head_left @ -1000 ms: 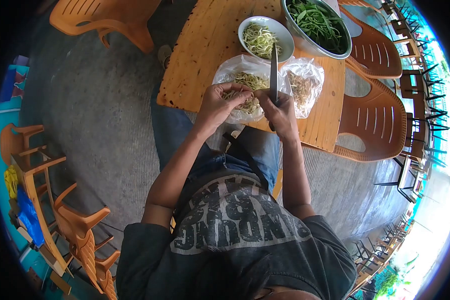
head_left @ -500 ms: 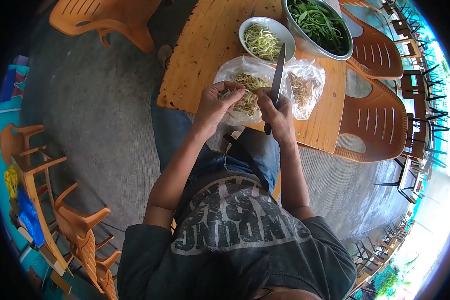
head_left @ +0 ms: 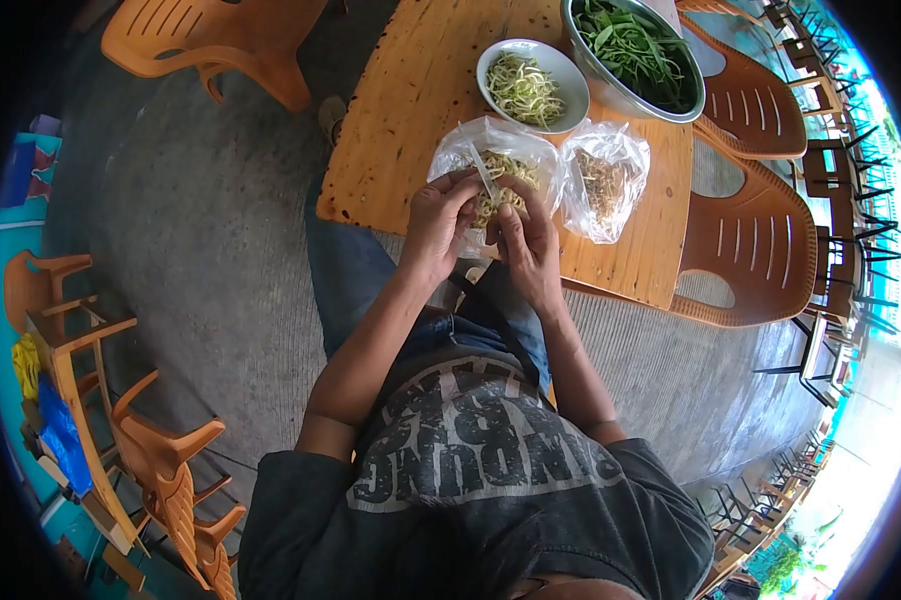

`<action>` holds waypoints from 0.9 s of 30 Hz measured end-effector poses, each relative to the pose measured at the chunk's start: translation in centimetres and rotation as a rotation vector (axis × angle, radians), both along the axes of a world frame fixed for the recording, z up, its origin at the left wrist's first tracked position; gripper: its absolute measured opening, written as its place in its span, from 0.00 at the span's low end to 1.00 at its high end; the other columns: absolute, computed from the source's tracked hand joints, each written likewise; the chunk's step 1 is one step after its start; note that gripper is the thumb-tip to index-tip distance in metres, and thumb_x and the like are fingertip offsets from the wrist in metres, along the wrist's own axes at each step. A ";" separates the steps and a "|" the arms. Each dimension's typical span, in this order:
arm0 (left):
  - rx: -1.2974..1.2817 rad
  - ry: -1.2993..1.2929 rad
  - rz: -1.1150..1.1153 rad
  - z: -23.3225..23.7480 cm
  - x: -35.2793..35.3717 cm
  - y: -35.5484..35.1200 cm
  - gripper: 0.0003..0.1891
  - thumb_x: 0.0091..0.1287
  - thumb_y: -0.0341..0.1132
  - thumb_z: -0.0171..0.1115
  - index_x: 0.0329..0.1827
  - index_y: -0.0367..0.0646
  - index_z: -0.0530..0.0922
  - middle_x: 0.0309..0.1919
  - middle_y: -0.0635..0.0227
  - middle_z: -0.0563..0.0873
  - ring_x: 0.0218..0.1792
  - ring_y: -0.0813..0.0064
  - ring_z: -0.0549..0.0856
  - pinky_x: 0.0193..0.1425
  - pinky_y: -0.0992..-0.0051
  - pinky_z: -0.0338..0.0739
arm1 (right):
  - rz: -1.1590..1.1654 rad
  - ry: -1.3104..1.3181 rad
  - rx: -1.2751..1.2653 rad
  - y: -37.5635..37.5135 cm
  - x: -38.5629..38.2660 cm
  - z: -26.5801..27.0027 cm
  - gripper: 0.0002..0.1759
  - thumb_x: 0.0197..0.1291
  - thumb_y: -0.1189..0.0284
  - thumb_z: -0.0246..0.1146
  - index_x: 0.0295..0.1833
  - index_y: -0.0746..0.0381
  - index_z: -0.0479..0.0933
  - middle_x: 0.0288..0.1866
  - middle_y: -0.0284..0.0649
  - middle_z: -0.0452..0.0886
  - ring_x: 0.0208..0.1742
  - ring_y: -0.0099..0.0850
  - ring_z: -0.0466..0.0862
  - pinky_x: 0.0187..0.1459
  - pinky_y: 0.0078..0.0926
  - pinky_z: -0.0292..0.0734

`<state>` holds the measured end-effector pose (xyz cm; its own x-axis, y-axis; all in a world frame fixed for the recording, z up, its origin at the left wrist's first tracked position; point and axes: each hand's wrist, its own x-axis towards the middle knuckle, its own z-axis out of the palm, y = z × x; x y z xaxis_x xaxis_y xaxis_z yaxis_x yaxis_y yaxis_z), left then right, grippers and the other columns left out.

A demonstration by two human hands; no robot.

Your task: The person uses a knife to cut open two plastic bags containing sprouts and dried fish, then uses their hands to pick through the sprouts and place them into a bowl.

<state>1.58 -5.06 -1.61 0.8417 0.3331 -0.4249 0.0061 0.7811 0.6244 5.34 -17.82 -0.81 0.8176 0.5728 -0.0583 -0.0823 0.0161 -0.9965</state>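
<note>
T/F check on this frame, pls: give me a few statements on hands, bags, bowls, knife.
1. Both the left hand and the right hand are at the near bag of sprouts. True.
2. The white bowl is empty. False: it holds sprouts.
3. The metal bowl holds green leaves. True.
4. Only one plastic bag is on the table. False: a second bag lies beside the first, on its right in the picture.
5. The knife lies flat beside the white bowl. False: its blade sticks up between the two hands at the near bag.
</note>
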 end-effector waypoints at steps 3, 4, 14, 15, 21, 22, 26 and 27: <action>-0.008 -0.011 -0.015 -0.3 0.0 0.0 0.06 0.63 0.30 0.64 0.41 0.40 0.82 0.22 0.82 0.75 0.23 0.92 0.69 0.29 0.88 0.65 | -0.011 -0.015 -0.012 0.1 0.1 -0.1 0.18 0.72 0.69 0.53 0.63 0.63 0.67 0.26 0.29 0.73 0.28 0.14 0.69 0.30 0.12 0.63; -0.010 -0.014 -0.015 -0.2 0.0 0.0 0.06 0.63 0.30 0.64 0.41 0.40 0.82 0.22 0.82 0.75 0.23 0.92 0.69 0.29 0.88 0.65 | -0.014 -0.018 -0.016 0.1 0.1 -0.1 0.18 0.72 0.69 0.54 0.63 0.63 0.68 0.26 0.29 0.73 0.28 0.14 0.69 0.29 0.12 0.63; 0.037 0.032 -0.013 0.3 0.2 -0.6 0.06 0.67 0.32 0.59 0.37 0.40 0.82 0.23 0.82 0.72 0.25 0.91 0.67 0.30 0.86 0.64 | -0.014 0.077 0.100 0.4 0.3 -0.7 0.15 0.72 0.69 0.53 0.61 0.61 0.69 0.24 0.24 0.67 0.25 0.13 0.63 0.26 0.12 0.57; 0.034 0.038 -0.009 0.3 0.2 -0.7 0.06 0.67 0.32 0.59 0.37 0.40 0.82 0.23 0.82 0.72 0.25 0.91 0.67 0.31 0.86 0.64 | -0.017 0.081 0.103 0.4 0.3 -0.7 0.15 0.72 0.69 0.53 0.60 0.61 0.69 0.24 0.24 0.67 0.25 0.13 0.63 0.26 0.12 0.57; -0.125 0.036 0.079 -0.5 0.6 0.1 0.06 0.66 0.31 0.61 0.41 0.38 0.80 0.31 0.73 0.80 0.29 0.89 0.73 0.32 0.86 0.68 | -0.010 0.160 0.129 -0.2 0.3 0.3 0.17 0.71 0.66 0.55 0.60 0.62 0.69 0.24 0.23 0.68 0.24 0.12 0.62 0.26 0.11 0.55; -0.084 0.011 0.082 -0.4 0.5 0.5 0.06 0.65 0.30 0.61 0.41 0.38 0.80 0.33 0.71 0.81 0.29 0.89 0.74 0.32 0.86 0.69 | -0.014 0.177 0.131 -0.5 0.4 0.7 0.18 0.70 0.65 0.56 0.59 0.63 0.70 0.24 0.23 0.68 0.24 0.12 0.62 0.26 0.12 0.54; 0.033 -0.086 0.093 0.4 -0.5 2.8 0.07 0.65 0.29 0.60 0.42 0.36 0.79 0.35 0.67 0.82 0.30 0.87 0.75 0.33 0.85 0.71 | -0.119 -0.114 -0.233 -2.5 3.3 1.2 0.19 0.66 0.63 0.62 0.55 0.65 0.75 0.19 0.25 0.68 0.21 0.13 0.62 0.23 0.15 0.53; 0.051 -0.113 0.091 0.6 -0.6 3.2 0.07 0.65 0.29 0.60 0.43 0.36 0.79 0.35 0.67 0.81 0.30 0.87 0.75 0.34 0.85 0.71 | -0.108 -0.255 -0.417 -3.0 4.2 1.1 0.19 0.64 0.63 0.63 0.54 0.66 0.76 0.16 0.26 0.68 0.20 0.14 0.62 0.22 0.17 0.54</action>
